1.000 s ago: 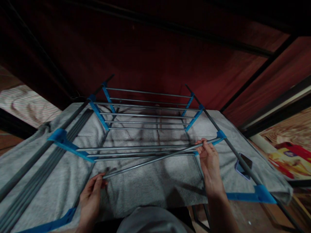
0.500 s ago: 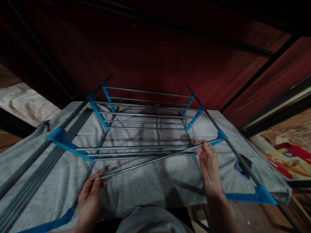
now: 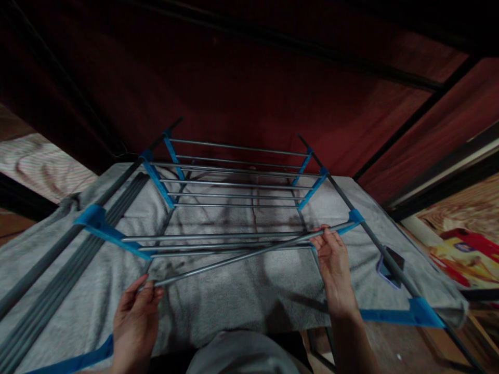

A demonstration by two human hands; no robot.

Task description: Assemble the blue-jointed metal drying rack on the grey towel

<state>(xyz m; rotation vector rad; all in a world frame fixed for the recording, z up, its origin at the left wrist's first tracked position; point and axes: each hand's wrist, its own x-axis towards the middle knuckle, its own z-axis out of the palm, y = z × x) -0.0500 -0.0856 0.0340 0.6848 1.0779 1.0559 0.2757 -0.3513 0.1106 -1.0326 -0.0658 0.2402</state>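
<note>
The left hand [image 3: 136,309] has shifted outward, to the left and slightly nearer the body, compared with the earlier frames; the near end of the loose rod [image 3: 230,258] has shifted left with it. The left fingertips pinch this end. The right hand [image 3: 330,252] remains in about the same place, thumb and fingers grasping the rod near its opposite end, which meets the right middle blue bracket [image 3: 355,217]. The rod is straight, slender, round, smooth and metallic grey; it slants across the frame, over the fitted crossbars [image 3: 218,237].

The left middle bracket [image 3: 113,238] is smooth, blue and angular, with a collar around the thicker dark side tube [image 3: 42,270]. Beneath lies a soft-napped, creased grey cloth [image 3: 234,306]. A bundle of parallel tubes [image 3: 78,265] rests on it at left. Farther back, more crossbars [image 3: 237,185] span paired blue brackets, before a dark red panel [image 3: 249,93].
</note>
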